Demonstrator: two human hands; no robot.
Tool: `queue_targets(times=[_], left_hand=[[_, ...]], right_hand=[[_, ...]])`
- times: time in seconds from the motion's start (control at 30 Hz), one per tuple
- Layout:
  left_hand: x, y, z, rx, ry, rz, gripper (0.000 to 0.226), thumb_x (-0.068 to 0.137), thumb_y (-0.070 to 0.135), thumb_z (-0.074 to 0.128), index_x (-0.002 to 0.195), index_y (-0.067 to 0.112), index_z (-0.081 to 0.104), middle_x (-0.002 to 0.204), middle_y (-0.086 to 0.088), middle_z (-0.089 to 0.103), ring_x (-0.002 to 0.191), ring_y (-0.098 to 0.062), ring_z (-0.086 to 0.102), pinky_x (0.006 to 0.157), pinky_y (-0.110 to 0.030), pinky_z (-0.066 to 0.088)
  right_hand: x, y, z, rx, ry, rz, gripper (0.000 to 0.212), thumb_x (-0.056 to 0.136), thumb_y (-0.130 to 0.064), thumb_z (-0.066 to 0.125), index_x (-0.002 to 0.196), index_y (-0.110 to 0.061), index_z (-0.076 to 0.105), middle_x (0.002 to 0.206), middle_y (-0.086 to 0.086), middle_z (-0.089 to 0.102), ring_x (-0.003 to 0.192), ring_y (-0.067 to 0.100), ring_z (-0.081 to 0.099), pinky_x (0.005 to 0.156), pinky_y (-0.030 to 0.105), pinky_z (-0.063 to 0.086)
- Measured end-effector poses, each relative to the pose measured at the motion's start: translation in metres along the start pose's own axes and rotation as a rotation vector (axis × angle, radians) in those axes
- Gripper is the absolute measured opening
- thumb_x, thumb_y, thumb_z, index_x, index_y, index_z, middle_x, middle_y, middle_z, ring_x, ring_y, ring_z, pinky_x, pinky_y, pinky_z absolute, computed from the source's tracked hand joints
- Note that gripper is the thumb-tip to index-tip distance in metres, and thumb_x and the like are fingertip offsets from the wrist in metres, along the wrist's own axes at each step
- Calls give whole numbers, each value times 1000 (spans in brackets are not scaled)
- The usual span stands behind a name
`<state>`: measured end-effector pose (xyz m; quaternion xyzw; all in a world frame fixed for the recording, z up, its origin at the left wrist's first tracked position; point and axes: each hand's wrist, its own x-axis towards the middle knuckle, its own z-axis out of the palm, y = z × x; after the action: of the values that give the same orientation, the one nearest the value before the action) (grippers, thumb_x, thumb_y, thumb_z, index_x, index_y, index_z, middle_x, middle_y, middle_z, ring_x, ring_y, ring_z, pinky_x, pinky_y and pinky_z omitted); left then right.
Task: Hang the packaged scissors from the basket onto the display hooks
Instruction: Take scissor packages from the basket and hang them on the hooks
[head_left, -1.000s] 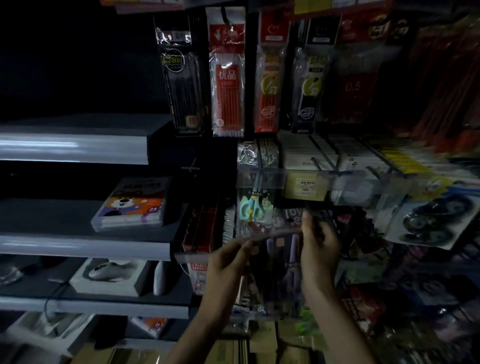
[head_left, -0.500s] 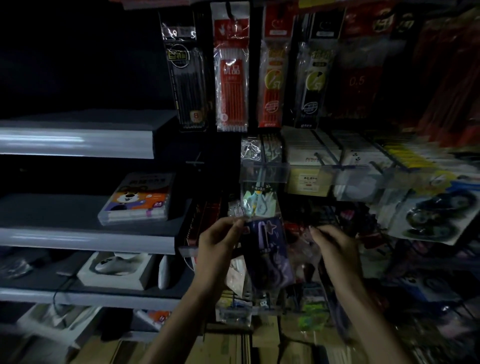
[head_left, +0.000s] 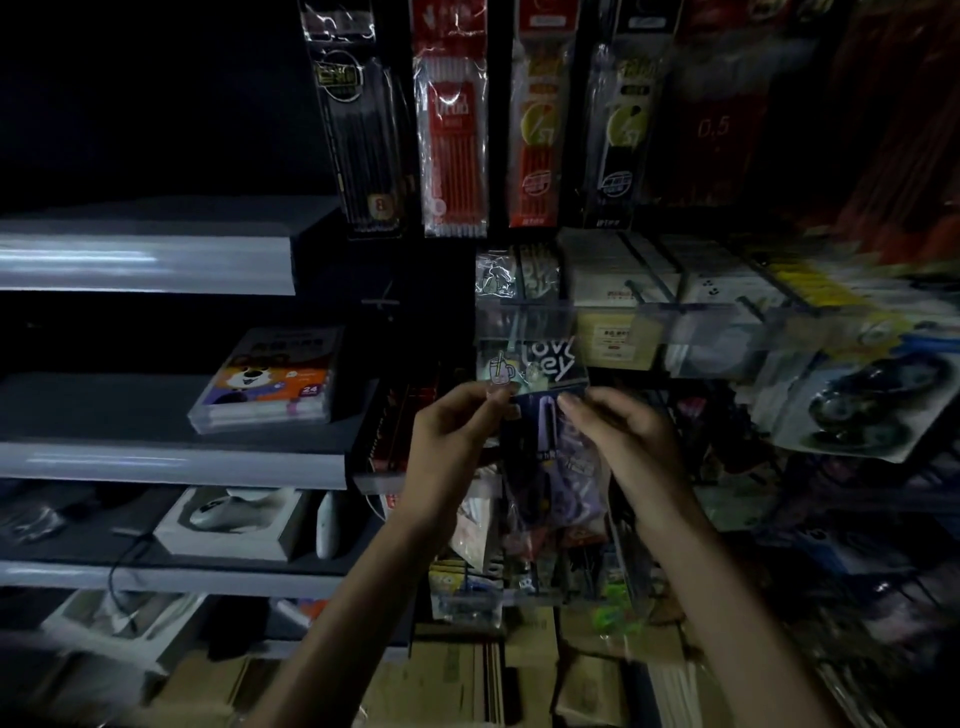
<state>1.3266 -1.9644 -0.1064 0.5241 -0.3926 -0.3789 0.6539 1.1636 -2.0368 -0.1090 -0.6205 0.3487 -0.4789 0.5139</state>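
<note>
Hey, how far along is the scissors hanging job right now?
One pack with a cup picture seems already hung. The left hand and right hand pinch the top corners of a purple scissors pack below it, not yet hooked. Hooking it remains; the basket is out of view, so the rest is unknown.

Scissors pack (head_left: 545, 431) between left hand (head_left: 452, 436) and right hand (head_left: 618, 441), shelves (head_left: 156, 457) leftward, pen packs (head_left: 452, 145) above
</note>
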Motion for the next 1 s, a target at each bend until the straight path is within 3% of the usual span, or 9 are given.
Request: queue_targets(times=[0.03, 0.1, 0.27, 0.5, 0.6, 0.7, 0.77, 1.0], left_hand=[[0, 0, -1, 4, 3, 4, 18, 103, 25, 65, 111, 15, 77, 103, -11, 78, 96, -15, 76, 76, -29, 60], [1, 1, -3, 17, 21, 39, 21, 101, 24, 68, 119, 14, 74, 105, -6, 80, 101, -18, 77, 85, -36, 63], [8, 15, -14, 46, 87, 179, 28, 100, 22, 72, 128, 22, 71, 114, -1, 79, 111, -19, 74, 95, -38, 61], [7, 28, -16, 70, 55, 224, 15, 101, 21, 69, 114, 14, 75, 111, -10, 77, 110, -34, 72, 102, -58, 56], [1, 33, -14, 43, 50, 244, 20, 100, 26, 69, 112, 12, 73, 109, -15, 75, 109, -38, 70, 100, -53, 57], [-1, 43, -13, 23, 44, 289, 16, 103, 22, 65, 113, 13, 73, 106, -15, 75, 102, -25, 71, 93, -36, 57], [-1, 50, -13, 24, 34, 306, 15, 105, 20, 62, 114, 15, 73, 104, -9, 76, 100, -19, 71, 91, -30, 57], [5, 63, -10, 16, 0, 318, 23, 108, 16, 57, 126, 10, 70, 102, -2, 76, 100, -16, 71, 91, -30, 59]], right_hand=[[0, 0, 1, 2, 26, 9, 16, 95, -22, 71, 92, -6, 75, 79, -2, 75, 79, 4, 70, 68, 13, 48], [1, 3, 1, -4, 57, 2, 12, 95, -22, 71, 92, -12, 76, 79, -9, 75, 79, 0, 70, 67, 10, 48], [-3, 7, -3, 0, 128, -14, 5, 94, -23, 72, 93, -23, 77, 84, -12, 77, 83, 0, 71, 69, 11, 51], [-8, 15, -4, -17, 193, 1, 7, 94, -19, 72, 95, -13, 76, 81, -5, 75, 79, 4, 71, 67, 14, 51], [-9, 15, -2, -38, 192, -11, 7, 94, -20, 72, 92, -16, 76, 81, -5, 76, 79, 6, 71, 66, 15, 51], [-8, 9, 2, -68, 178, -41, 6, 95, -23, 72, 92, -19, 76, 83, -8, 75, 81, 5, 71, 67, 18, 53], [-6, 4, 7, -60, 170, -48, 6, 95, -24, 71, 93, -21, 76, 82, -9, 74, 80, 1, 70, 66, 13, 51], [8, -13, 17, -17, 184, -86, 18, 95, -24, 72, 100, -8, 77, 87, 1, 76, 77, -1, 69, 65, 9, 47]])
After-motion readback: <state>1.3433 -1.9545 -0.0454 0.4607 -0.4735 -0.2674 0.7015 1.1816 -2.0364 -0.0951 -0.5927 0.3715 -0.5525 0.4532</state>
